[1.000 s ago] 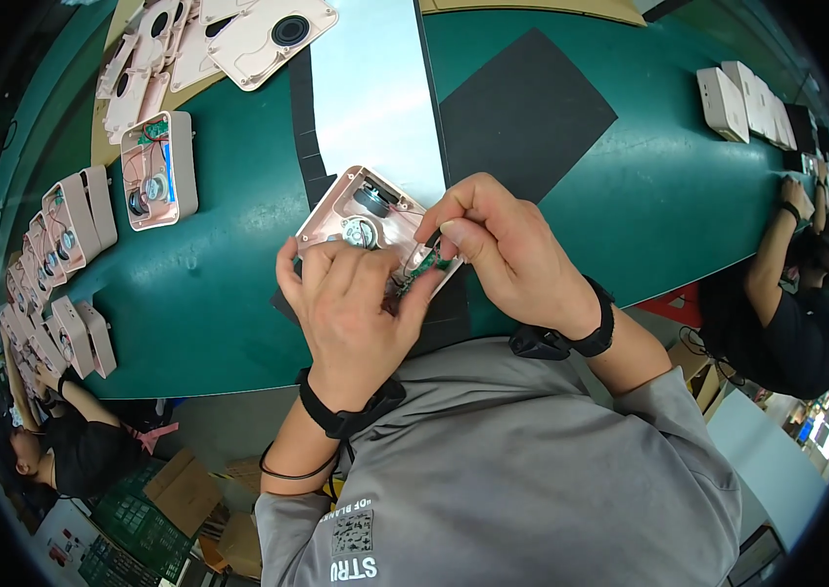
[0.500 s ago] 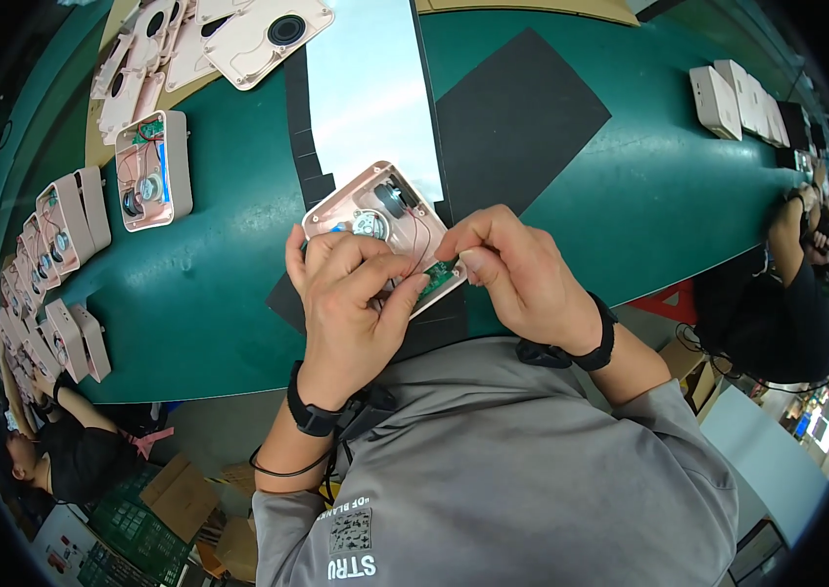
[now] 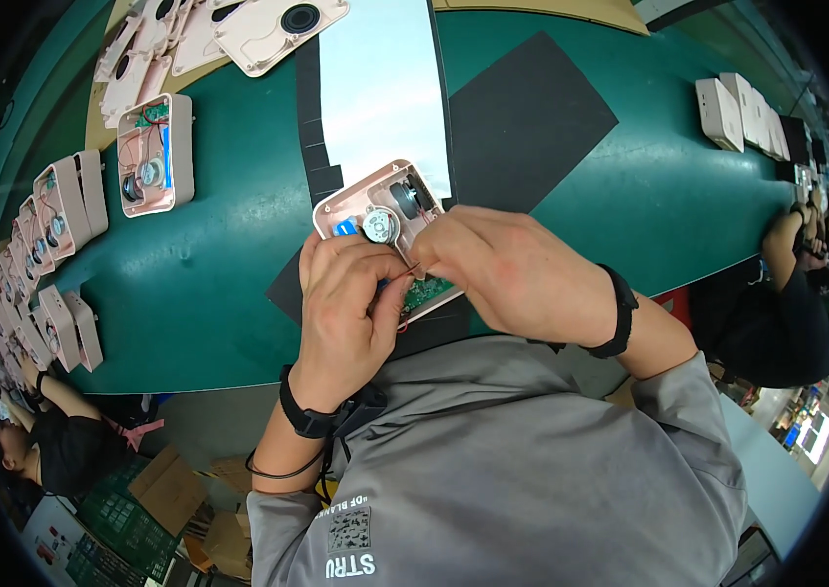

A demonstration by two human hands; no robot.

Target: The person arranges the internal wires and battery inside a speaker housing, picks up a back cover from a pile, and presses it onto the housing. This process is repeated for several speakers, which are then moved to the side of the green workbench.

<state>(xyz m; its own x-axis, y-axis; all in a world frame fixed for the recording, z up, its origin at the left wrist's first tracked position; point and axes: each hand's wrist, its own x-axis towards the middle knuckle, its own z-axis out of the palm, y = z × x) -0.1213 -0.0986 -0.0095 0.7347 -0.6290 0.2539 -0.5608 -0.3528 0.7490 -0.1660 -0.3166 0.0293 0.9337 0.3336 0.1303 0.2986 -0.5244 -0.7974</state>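
An open pink housing [image 3: 380,220] is lying tilted on the green bench [image 3: 209,284], just in front of the person's chest, showing a round silver part, a black speaker and a green circuit board at its near edge. Both hands are meeting over that near edge. The left hand [image 3: 346,313] is curling around the housing's near left corner, fingers bent and pressing on it. The right hand [image 3: 512,274] is sitting against the left, its fingertips pinching together on a thin wire [image 3: 413,266] over the board; how firmly it is gripping cannot be told. The housing is resting partly on a black mat [image 3: 522,127] and beside a white sheet [image 3: 380,88]. Another open pink housing [image 3: 152,157] is lying well apart to the left, with more pink housings [image 3: 57,210] standing in a row along the bench's left rim. Closed white cases [image 3: 742,112] are standing at the far right. Another person's arm [image 3: 794,240] is reaching onto the bench at the right edge.
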